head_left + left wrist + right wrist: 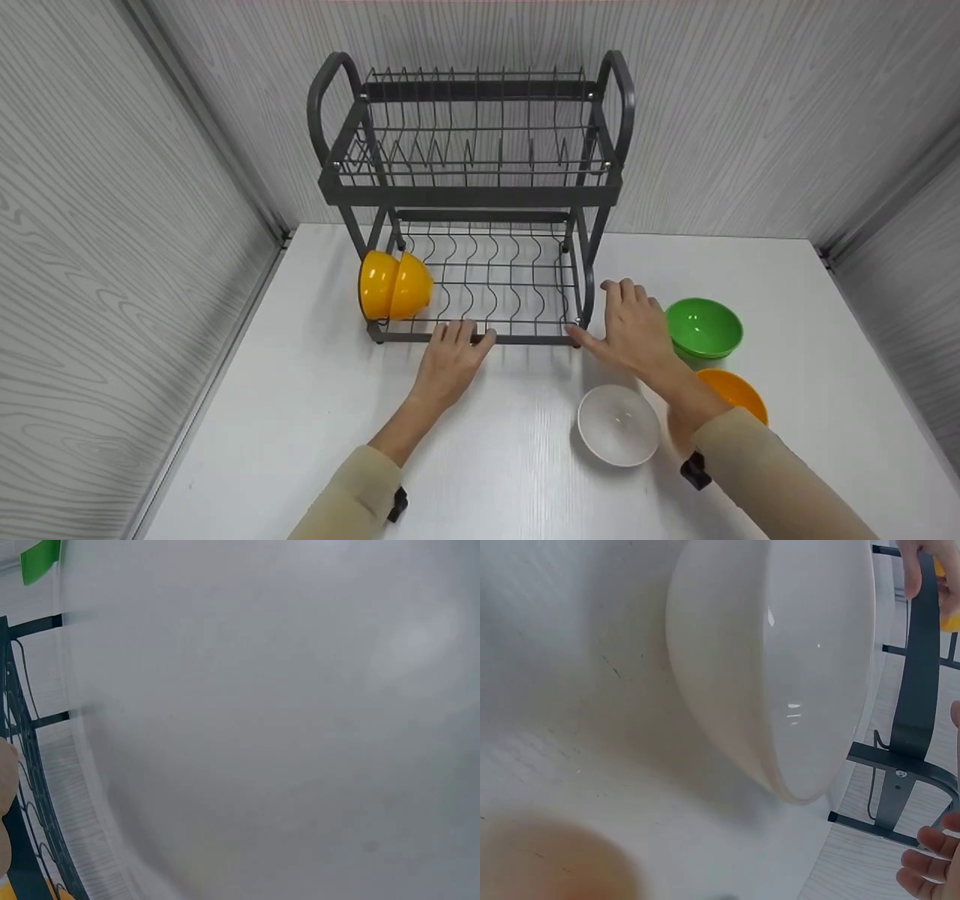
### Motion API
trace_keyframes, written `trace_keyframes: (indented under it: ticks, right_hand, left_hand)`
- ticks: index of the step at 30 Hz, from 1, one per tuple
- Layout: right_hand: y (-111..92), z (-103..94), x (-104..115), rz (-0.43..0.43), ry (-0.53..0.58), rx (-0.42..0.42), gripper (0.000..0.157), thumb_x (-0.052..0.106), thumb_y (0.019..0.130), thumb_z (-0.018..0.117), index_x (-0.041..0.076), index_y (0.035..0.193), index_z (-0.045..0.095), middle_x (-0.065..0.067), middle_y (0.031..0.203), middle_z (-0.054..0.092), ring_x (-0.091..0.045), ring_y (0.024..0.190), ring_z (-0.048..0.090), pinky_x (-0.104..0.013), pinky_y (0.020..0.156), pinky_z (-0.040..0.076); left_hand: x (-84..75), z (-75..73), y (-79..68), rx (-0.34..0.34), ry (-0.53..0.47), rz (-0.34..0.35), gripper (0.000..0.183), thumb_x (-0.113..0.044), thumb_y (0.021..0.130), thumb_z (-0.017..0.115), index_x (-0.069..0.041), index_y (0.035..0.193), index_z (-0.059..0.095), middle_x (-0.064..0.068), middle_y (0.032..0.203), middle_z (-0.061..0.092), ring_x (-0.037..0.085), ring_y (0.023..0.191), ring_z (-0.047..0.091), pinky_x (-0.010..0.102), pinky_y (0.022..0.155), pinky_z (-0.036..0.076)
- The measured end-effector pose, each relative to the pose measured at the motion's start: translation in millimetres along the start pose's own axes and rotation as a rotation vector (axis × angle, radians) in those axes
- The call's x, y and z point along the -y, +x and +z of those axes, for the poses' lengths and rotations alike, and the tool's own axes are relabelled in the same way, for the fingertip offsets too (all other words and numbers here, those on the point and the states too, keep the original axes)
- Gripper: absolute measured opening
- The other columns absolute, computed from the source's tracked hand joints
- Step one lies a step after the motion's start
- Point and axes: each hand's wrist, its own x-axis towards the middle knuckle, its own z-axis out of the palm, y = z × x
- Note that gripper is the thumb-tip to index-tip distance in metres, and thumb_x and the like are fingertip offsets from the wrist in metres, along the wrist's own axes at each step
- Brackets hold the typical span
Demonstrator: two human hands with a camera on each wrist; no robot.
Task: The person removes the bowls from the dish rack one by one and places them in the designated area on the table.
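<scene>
A black two-tier dish rack (472,196) stands at the back of the white table. My left hand (450,356) grips the front rail of its lower tier, fingers over the bar; the right wrist view shows fingers on both sides of the rail (916,667). By the rack's front right corner, my right hand (637,330) is spread, its thumb close to the corner; whether it touches is unclear. Two yellow bowls (411,285) stand on edge, nested, at the left end of the lower tier. A white bowl (619,426) sits upright below my right hand.
Right of my right hand are stacked green bowls (705,328). An orange bowl (739,394) lies partly hidden under the right forearm. Grey wood-grain panels (750,112) enclose the table at the back and both sides. The rack's upper tier (472,135) holds wire dividers.
</scene>
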Motion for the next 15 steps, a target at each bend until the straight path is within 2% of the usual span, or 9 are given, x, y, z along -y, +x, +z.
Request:
trace_keyframes:
  ticks: [5, 8, 15]
  right_hand:
    - [9, 3.5, -1, 0.017, -0.051, 0.007, 0.093, 0.078, 0.091, 0.055, -0.004, 0.134, 0.048, -0.025, 0.116, 0.057, -0.042, 0.102, 0.059, -0.052, 0.087, 0.053]
    - [12, 5.8, -1, 0.022, -0.061, 0.013, 0.085, 0.073, 0.095, 0.052, -0.004, 0.130, 0.048, -0.024, 0.113, 0.057, -0.042, 0.103, 0.059, -0.052, 0.088, 0.053]
    - [18, 11.9, -1, 0.013, -0.094, -0.034, 0.067, 0.059, 0.104, 0.049, -0.005, 0.125, 0.052, -0.023, 0.107, 0.058, -0.042, 0.097, 0.060, -0.052, 0.083, 0.053]
  left_hand:
    - [0.2, 2.6, 0.3, -0.012, 0.007, 0.001, 0.034, -0.010, 0.091, 0.077, -0.025, 0.119, 0.067, 0.007, 0.109, 0.066, 0.025, 0.098, 0.062, 0.034, 0.081, 0.056]
    - [0.1, 2.8, 0.1, -0.008, 0.013, 0.003, 0.034, -0.011, 0.091, 0.078, -0.026, 0.120, 0.067, 0.007, 0.110, 0.066, 0.024, 0.099, 0.062, 0.034, 0.081, 0.055]
    - [0.7, 2.4, 0.2, 0.019, 0.014, 0.008, 0.035, -0.012, 0.092, 0.078, -0.026, 0.122, 0.066, 0.007, 0.111, 0.065, 0.025, 0.101, 0.062, 0.035, 0.086, 0.057]
